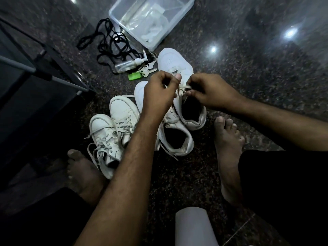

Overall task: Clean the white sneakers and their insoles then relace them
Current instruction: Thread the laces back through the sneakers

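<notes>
Several white sneakers lie on the dark stone floor between my bare feet. The far right sneaker (174,63) points away from me, and both hands work over its eyelets. My left hand (160,91) pinches one end of its white lace (184,87); my right hand (207,92) pinches the other end, and the lace runs taut between them. A second sneaker (174,139) lies just nearer me with its mouth open. Two laced sneakers (113,132) sit side by side at the left, partly hidden by my left forearm.
A clear plastic tub (152,20) with white cloths stands at the back. Black laces (110,43), a small pump bottle (131,63), keys and a green tag (135,76) lie beside it. A dark metal rack (35,68) stands left. A grey cylinder (193,226) is near me.
</notes>
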`<state>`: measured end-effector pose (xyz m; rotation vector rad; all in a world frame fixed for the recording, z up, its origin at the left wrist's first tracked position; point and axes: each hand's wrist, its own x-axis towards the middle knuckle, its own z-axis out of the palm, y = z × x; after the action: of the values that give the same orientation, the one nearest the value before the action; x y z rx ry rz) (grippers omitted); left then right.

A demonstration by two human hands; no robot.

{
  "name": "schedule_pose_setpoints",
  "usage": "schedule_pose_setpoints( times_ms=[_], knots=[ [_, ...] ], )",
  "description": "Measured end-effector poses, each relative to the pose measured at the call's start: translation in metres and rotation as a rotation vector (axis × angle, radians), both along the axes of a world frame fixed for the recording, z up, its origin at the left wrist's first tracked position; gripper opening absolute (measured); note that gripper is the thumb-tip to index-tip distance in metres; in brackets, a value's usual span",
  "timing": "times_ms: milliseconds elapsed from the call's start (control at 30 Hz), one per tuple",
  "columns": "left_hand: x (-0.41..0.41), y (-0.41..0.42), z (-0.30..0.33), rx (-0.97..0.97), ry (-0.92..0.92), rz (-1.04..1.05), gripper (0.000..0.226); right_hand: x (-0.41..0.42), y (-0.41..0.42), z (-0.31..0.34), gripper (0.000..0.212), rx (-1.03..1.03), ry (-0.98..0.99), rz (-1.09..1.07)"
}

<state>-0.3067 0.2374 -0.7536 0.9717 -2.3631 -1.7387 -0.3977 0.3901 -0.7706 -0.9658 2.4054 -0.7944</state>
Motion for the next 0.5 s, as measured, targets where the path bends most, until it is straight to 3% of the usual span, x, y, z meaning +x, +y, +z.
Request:
schedule_pose_setpoints(
  times_ms=[133, 200, 333, 400, 467, 500],
  knots=[
    [-0.002, -0.006, 0.012, 0.137, -0.192, 0.050, 0.052, 0.004, -0.006, 0.022, 0.018, -0.384, -0.600, -0.187],
    [-0.002, -0.007, 0.023, 0.129, -0.272, 0.013, 0.051, -0.001, -0.009, 0.041, 0.027, -0.534, -0.776, -0.277],
    [0.004, -0.015, 0.062, -0.056, -0.421, -0.178, 0.064, 0.001, -0.010, 0.088, 0.054, -0.453, -0.695, -0.102],
    [0.010, -0.014, 0.075, -0.075, -0.441, -0.244, 0.066, -0.006, -0.008, 0.114, 0.040, -0.228, -0.453, 0.039],
    [0.021, -0.008, 0.081, -0.073, -0.363, -0.276, 0.053, -0.019, -0.008, 0.140, 0.026, 0.117, -0.167, 0.273],
    [0.027, -0.004, 0.082, -0.046, -0.314, -0.276, 0.043, -0.023, -0.010, 0.154, 0.024, 0.265, -0.118, 0.388]
  ],
)
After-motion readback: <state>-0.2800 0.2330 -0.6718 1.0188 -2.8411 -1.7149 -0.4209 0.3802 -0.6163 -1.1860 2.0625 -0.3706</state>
